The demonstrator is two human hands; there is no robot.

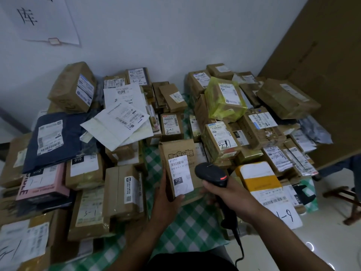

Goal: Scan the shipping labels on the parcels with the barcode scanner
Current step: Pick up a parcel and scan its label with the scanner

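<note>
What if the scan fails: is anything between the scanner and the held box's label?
Nothing visible. The scanner in the right hand sits beside the label on the box; the thumb of the left hand only touches the label's bottom edge, away from the barcode.

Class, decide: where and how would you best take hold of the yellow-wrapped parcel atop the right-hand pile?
Probably its left and right edges, from above: the yellow-wrapped parcel lies tilted on top, label up, so the label stays uncovered.

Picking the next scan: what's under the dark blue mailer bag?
A pink box and a cardboard box labelled 010 stick out beneath its near edge; anything under its middle is hidden.
</note>
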